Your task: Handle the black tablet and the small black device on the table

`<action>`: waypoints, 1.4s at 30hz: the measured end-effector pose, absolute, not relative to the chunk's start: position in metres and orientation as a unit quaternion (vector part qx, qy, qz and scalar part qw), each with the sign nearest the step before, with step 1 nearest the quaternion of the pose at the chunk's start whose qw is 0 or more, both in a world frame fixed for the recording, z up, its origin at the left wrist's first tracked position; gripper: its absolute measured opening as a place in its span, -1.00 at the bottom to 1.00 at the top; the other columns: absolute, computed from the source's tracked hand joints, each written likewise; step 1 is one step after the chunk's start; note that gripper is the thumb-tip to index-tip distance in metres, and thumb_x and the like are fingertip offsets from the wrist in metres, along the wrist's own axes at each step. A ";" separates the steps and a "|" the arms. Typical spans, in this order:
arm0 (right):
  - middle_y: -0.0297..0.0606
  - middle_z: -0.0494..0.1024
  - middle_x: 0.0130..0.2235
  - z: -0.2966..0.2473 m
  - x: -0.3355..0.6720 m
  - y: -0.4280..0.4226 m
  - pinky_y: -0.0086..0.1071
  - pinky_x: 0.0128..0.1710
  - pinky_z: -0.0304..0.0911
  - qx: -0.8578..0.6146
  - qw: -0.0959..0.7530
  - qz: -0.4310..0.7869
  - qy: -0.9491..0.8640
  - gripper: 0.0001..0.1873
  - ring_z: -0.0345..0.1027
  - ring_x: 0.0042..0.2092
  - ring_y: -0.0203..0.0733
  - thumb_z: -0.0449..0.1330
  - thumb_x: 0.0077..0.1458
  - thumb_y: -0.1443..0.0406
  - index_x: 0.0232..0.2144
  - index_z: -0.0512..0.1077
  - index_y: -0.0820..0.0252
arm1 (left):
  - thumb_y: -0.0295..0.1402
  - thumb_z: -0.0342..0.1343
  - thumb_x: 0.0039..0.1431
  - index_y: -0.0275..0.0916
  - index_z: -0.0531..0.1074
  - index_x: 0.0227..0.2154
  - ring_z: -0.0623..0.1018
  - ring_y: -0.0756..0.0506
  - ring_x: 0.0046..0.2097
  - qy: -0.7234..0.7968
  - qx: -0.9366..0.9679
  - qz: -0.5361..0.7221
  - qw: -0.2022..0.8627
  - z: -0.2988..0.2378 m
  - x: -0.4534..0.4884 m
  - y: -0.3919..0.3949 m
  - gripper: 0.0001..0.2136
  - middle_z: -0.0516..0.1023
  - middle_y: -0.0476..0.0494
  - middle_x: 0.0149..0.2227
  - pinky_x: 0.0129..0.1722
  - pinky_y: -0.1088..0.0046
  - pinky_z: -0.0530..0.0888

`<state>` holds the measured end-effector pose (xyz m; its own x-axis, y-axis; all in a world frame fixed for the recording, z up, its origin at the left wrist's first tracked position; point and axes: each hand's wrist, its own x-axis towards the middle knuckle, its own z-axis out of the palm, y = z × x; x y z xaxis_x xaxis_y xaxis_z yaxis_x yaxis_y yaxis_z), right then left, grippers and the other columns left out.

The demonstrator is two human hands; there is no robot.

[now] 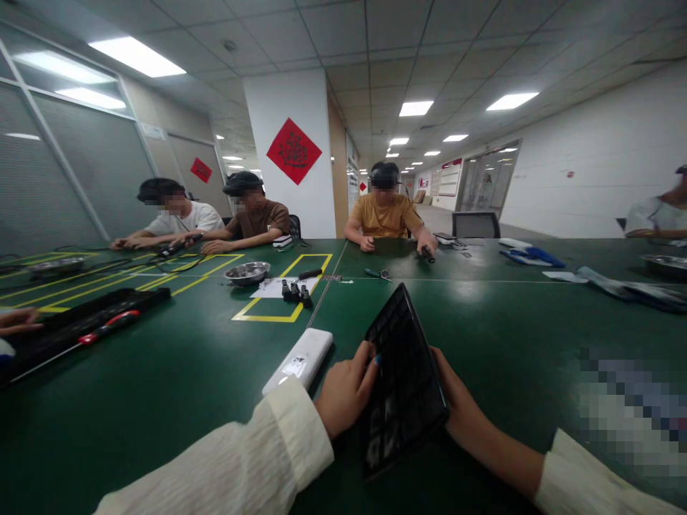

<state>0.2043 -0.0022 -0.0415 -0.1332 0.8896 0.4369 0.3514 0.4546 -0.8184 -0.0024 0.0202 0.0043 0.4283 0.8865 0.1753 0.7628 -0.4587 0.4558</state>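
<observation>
A black compartment tray [400, 379] with a grid of cells is tilted up steeply above the green table. Small things show dimly in its lower cells. My right hand [451, 390] grips it from behind at the right edge, with most of the fingers hidden. At the left side of its open face, my left hand [346, 390] has thumb and finger pinched together. Something small and blue [378, 360] shows at these fingertips, too small to name. Beside my left wrist, a white box-shaped device [300, 361] with a label lies on the table.
Black cylindrical parts [297, 293] stand on white paper inside yellow tape, beside a metal bowl [247, 272]. Pliers [377, 273] lie farther off. At left is a long black tray [86, 325] with a red-handled tool [109, 327]. Several people sit around the green table [204, 372].
</observation>
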 end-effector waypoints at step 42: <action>-0.11 0.34 0.01 -0.053 0.207 0.003 -0.21 0.02 0.22 -0.435 0.495 0.281 -0.697 -0.60 0.28 0.00 -0.12 0.03 0.11 0.28 0.02 0.16 0.12 | -0.27 -0.34 0.28 -0.19 0.14 -0.10 0.46 -0.07 -0.42 0.493 0.835 0.195 0.147 0.008 -0.002 0.017 -0.75 0.40 0.00 -0.51 -0.39 0.48 0.27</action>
<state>0.2069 0.0031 -0.0526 -0.1303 0.8856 0.4458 0.3277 0.4628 -0.8236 -0.0023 0.0174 0.0078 0.4376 0.8808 0.1808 0.7657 -0.4704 0.4387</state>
